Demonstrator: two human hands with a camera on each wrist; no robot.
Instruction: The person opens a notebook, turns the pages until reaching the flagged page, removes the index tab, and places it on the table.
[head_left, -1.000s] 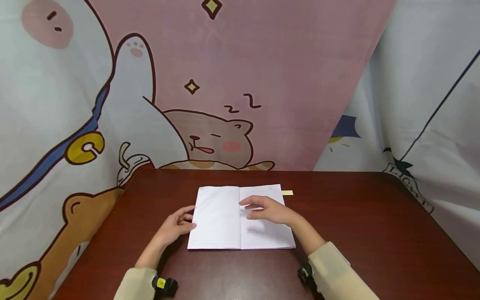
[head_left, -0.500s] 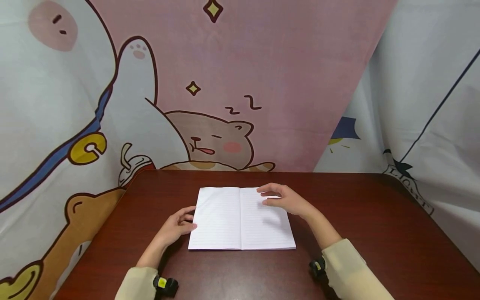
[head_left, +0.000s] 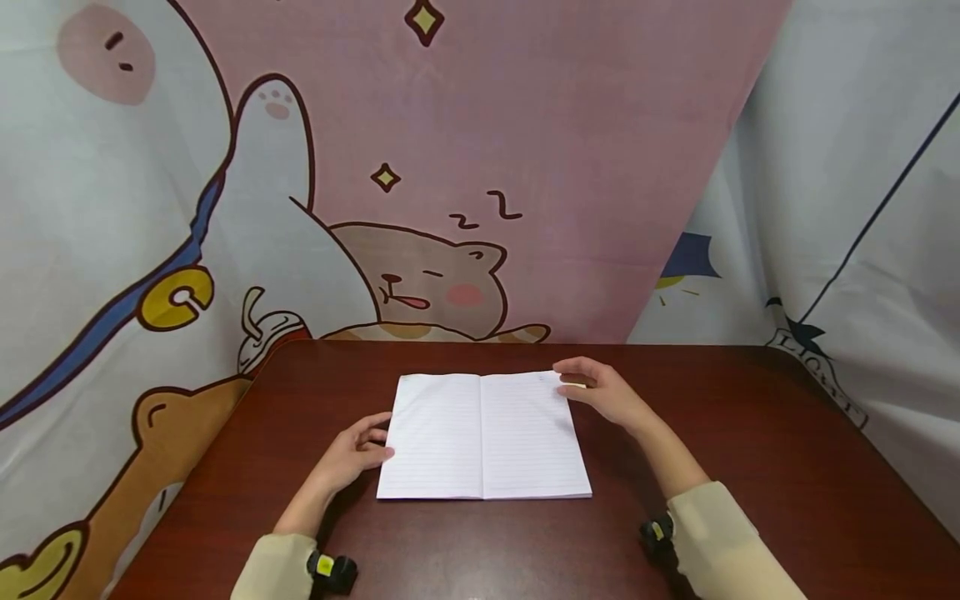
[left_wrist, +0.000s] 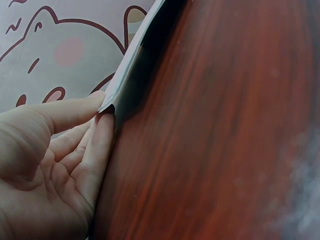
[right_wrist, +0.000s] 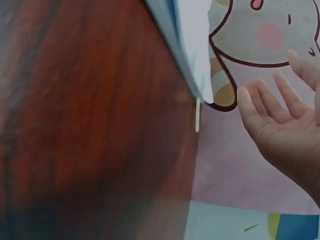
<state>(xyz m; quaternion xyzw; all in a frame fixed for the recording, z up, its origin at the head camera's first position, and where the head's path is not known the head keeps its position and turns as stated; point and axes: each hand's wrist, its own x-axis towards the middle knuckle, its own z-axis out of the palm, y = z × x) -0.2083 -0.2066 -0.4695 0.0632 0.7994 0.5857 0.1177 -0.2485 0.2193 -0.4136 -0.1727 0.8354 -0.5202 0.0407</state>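
Note:
An open notebook [head_left: 442,437] with lined white pages lies on the dark red-brown table. My left hand [head_left: 351,452] pinches its left edge; in the left wrist view the thumb is on top of the pages [left_wrist: 127,62] and fingers are beneath. Out of the far right side sticks a pale yellow tab [head_left: 574,384], also seen in the right wrist view as a thin strip [right_wrist: 197,116]. Close to that tab, my right hand [head_left: 606,396] hovers above the far right corner. Its fingers are loosely extended and hold nothing, apart from the notebook in the right wrist view.
The wooden table [head_left: 750,467] reaches back to a hanging cartoon-print cloth [head_left: 600,167]. White cloth [head_left: 862,208] hangs along the right side. Each wrist carries a small black camera, such as the left one [head_left: 333,573].
My right hand has moved from above the middle of the right page, rightward and away from me, to the far right corner by the tab. The left hand has kept its place.

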